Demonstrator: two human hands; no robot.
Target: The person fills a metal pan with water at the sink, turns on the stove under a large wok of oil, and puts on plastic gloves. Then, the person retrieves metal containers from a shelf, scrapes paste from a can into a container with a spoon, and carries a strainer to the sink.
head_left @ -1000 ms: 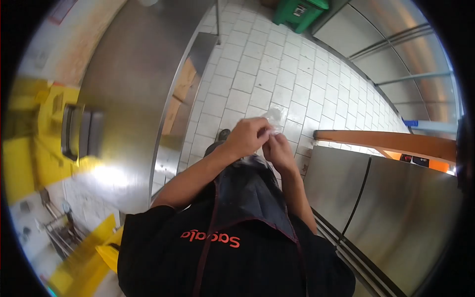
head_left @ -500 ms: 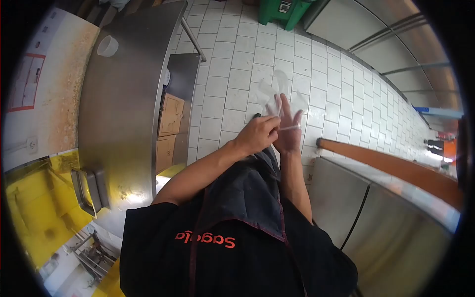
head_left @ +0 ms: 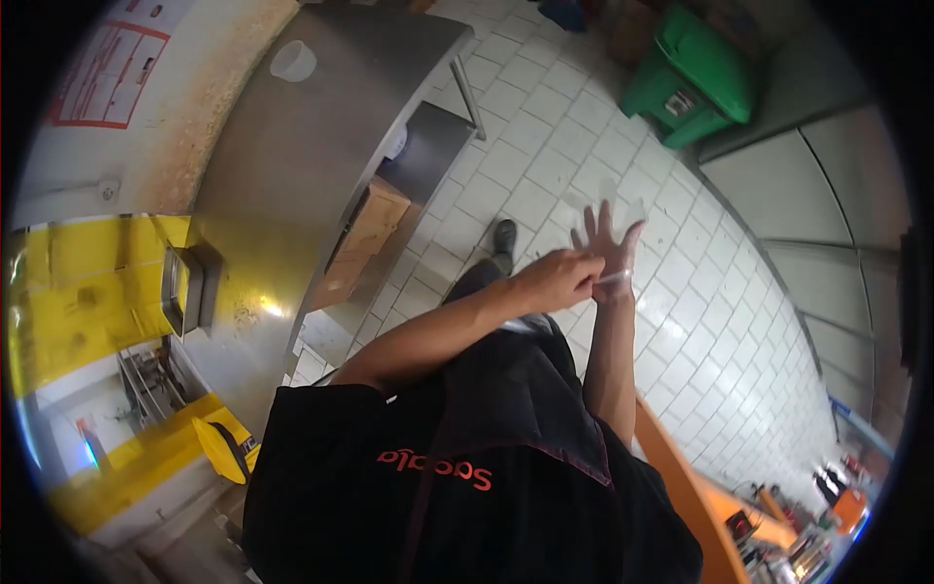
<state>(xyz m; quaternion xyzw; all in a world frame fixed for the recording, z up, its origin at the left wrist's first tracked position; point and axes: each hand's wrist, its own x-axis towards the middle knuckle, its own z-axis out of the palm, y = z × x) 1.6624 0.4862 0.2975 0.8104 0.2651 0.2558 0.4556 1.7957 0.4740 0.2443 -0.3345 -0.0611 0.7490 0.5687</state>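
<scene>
A clear plastic glove covers my right hand, with its loose fingertips sticking out past mine. My right hand is open, the fingers spread and pointing away from me, and grips nothing. At the right wrist, my left hand is closed on the glove's cuff. The left hand is bare. Both hands are held in front of my dark apron, above the tiled floor.
On the left is a steel table with a white cup on top and cardboard boxes below. A green bin stands ahead. Steel cabinets line the right. An orange beam is at lower right.
My right hand has gone further into the glove, its fingers now spread. The left hand has moved with the cuff to the wrist. The view has turned, showing more of the green bin.
</scene>
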